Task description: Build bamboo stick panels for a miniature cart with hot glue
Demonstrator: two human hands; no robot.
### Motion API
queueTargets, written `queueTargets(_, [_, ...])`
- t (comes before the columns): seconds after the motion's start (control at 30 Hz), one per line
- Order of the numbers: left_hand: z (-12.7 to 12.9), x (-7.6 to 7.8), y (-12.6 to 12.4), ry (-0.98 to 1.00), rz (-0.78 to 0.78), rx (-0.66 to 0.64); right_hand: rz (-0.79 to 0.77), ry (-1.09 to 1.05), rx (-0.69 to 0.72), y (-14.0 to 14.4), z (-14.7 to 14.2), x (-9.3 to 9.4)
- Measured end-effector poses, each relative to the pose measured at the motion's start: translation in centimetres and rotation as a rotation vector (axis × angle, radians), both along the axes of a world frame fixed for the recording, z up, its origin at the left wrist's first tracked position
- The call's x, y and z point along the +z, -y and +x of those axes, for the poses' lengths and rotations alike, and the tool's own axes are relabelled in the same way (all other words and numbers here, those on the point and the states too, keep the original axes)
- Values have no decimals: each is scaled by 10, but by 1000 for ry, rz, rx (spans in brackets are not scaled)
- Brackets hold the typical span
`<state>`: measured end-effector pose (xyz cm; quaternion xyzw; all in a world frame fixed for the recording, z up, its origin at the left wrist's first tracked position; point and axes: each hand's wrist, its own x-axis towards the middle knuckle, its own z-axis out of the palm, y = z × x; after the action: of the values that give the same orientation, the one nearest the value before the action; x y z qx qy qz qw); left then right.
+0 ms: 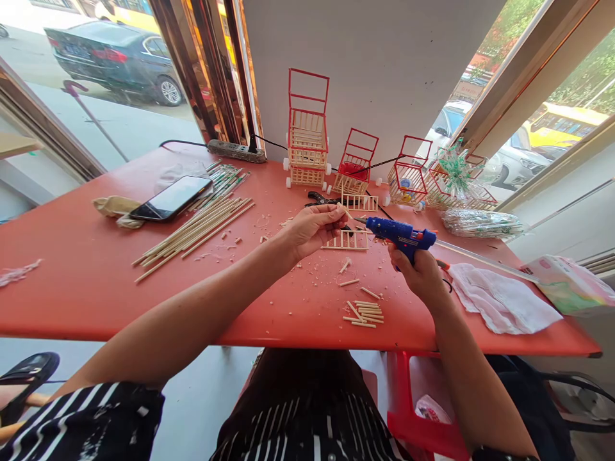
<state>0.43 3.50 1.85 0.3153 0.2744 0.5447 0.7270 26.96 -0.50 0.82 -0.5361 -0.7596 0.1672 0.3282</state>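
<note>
Fingers [331, 221] pinch a short stick [346, 212] beside the glue gun [401, 235].

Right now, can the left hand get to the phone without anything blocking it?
Probably yes. The left hand pinches a small stick, and the phone lies to its left with only the bundle of long sticks flat between them. It would likely have to drop its stick first.

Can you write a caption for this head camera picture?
Right hand aims a blue glue gun at a small stick held by the left hand.
</note>
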Motion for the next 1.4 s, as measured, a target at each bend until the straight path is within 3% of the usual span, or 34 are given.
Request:
queueTargets(0.23, [2, 0, 1, -63, 15, 32, -18, -37, 40, 0, 0, -1])
queueTargets(0.43, [-3, 5, 0, 10, 18, 60, -17, -97, 98, 1, -5, -1])
queueTargets(0.6, [-11, 10, -1, 35, 69, 76, 107, 21, -59, -2, 6, 2])
queueTargets(0.77, [-12, 12, 0, -24, 115, 54, 258, 194, -186, -12, 37, 17])
queueTargets(0.9, [-10, 16, 4, -68, 135, 36, 184, 368, -200, -26, 78, 23])
queueTargets(1.1, [-7, 14, 8, -115, 164, -26, 78, 480, -194, -54, 132, 10])
queueTargets(1.27, [-5, 8, 8, -154, 178, -66, 17, 516, -172, -68, 149, 7])
queueTargets(1.4, [-6, 13, 12, -140, 212, -119, -42, 473, -192, -70, 149, 4])
